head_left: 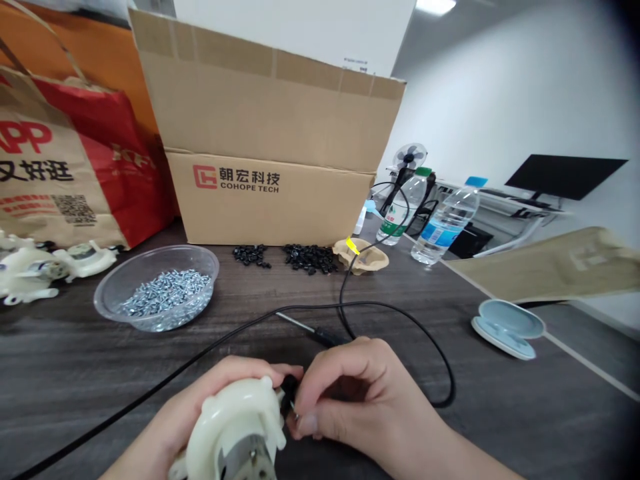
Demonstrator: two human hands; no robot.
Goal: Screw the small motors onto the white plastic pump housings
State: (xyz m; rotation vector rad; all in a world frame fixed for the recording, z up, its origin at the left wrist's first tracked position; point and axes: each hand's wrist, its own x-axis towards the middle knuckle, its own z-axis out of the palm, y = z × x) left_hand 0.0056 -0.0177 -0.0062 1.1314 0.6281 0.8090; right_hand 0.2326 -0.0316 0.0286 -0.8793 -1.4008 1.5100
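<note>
My left hand (200,387) is wrapped round a cream plastic pump housing (230,413) with a metal motor (247,460) set in it, low in the view. A small black plastic part (289,393) sits at the housing's right end, by my left fingertips. With thumb and forefinger, my right hand (355,393) pinches a small silver screw (296,417) against that black part. How deep the screw sits is hidden by the fingers. Beyond my right hand lies a screwdriver (313,330) with a black handle.
A clear bowl (103,303) of screws stands left, near more pump housings (30,270). Black parts (310,259) lie in piles before a cardboard box (270,207). A black cable (390,305) crosses the table. Two bottles (443,227) and an open pale-blue case (510,327) stand right.
</note>
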